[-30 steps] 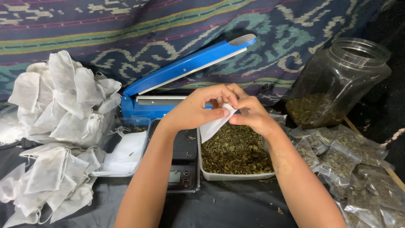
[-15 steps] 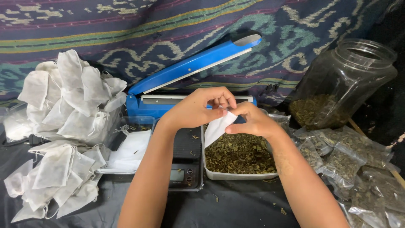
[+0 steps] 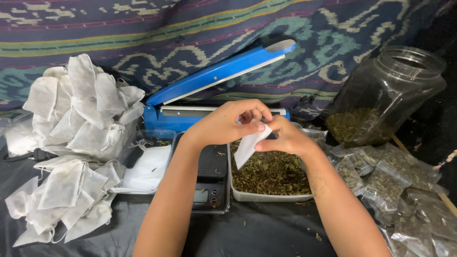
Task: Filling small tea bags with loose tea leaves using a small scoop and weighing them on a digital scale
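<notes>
Only one view here, the head cam looking down. A small white bag (image 3: pixel 248 145) is pinched between both hands, right above the tray (image 3: pixel 271 196) of dried green leaves. The left hand (image 3: pixel 228 124) is curled, fingers bent in, thumb and fingertips pressed onto the bag's top edge. The right hand (image 3: pixel 284 138) is also closed up, and the bag is gripped from the other side at the same top corner. So neither hand is spread; both are pinched on the bag, which hangs down tilted toward the left. Whether the bag's mouth is open can't be told.

A black scale (image 3: pixel 209 178) is seen just left of the tray, partly hidden under the left forearm. Behind the hands a blue sealer (image 3: pixel 219 78) is sitting with its arm raised. A heap of white bags (image 3: pixel 81 109) is piled at the left, with more spread lower down (image 3: pixel 62 200). A clear jar (image 3: pixel 385 97) with some leaves in the bottom is tilted at the right, and clear filled packets (image 3: pixel 395 181) are scattered below it. Everything is laid out on a dark cloth (image 3: pixel 266 233), with a patterned fabric (image 3: pixel 143 28) behind.
</notes>
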